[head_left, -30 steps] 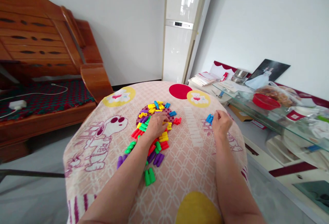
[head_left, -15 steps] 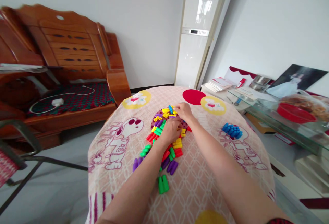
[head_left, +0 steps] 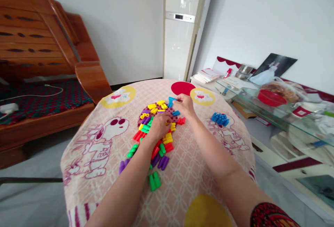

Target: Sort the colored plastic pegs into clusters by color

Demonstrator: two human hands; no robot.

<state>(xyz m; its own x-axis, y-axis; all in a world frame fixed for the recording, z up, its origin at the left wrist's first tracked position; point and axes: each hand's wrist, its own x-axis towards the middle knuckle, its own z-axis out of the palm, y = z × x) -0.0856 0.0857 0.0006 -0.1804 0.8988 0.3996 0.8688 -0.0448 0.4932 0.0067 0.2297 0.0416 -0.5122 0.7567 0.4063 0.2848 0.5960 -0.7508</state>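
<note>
A pile of small plastic tube-like pieces in red, yellow, green and purple (head_left: 163,163) lies mid-table. My left hand (head_left: 159,125) rests over the pile's middle, fingers curled down together; what is under the fingertips is hidden. At the far side, my right hand (head_left: 184,103) has thumb and fingers closed at the edge of some blue plastic pieces (head_left: 171,102). Another blue piece (head_left: 176,113) lies just below that hand, with a red piece (head_left: 181,121) nearer to me. Yellow pieces (head_left: 152,106) sit at the pile's far left.
A separate cluster of blue pieces (head_left: 220,119) lies on the right of the patterned tablecloth (head_left: 198,171). Beyond the table's right edge, a glass shelf (head_left: 242,98) carries a red bowl (head_left: 272,98) and papers. A wooden bench (head_left: 88,77) stands at left.
The view has swung right. My right hand has shifted outward from the pile, and more blue pieces now show beside its fingers. My left hand stays over the pile.
</note>
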